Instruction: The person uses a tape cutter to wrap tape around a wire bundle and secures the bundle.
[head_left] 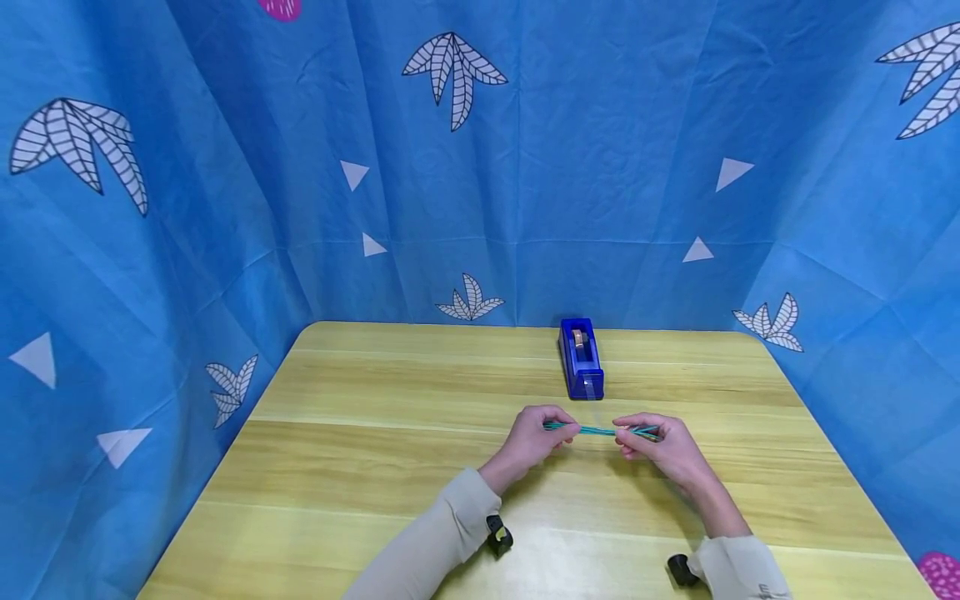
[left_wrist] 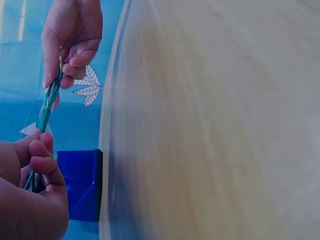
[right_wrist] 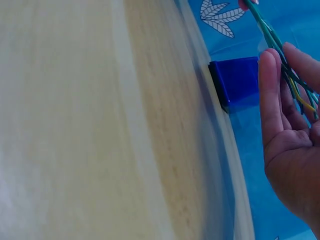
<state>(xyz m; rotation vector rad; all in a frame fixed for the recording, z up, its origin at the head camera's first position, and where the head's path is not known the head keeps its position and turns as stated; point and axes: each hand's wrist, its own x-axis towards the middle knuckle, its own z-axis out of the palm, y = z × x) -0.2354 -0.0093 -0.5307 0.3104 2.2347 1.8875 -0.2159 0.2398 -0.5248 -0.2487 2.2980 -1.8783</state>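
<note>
A person's left hand (head_left: 534, 440) and right hand (head_left: 670, 447) hold a bundle of green strands (head_left: 597, 431) over the table (head_left: 375, 417), slightly nearer its right edge.
Each grip pinches the bundle, fingers hiding parts of it; a yellow strand (right_wrist: 300, 99) shows at the right hand. Toward the table's far edge, a blue tape dispenser (head_left: 570, 368) holds a small roll (head_left: 578, 338). Dark marks on the cut-off right sleeve (head_left: 738, 567) are too small to read.

The left grip (head_left: 534, 437) partly hides the green strands (head_left: 597, 431).
</note>
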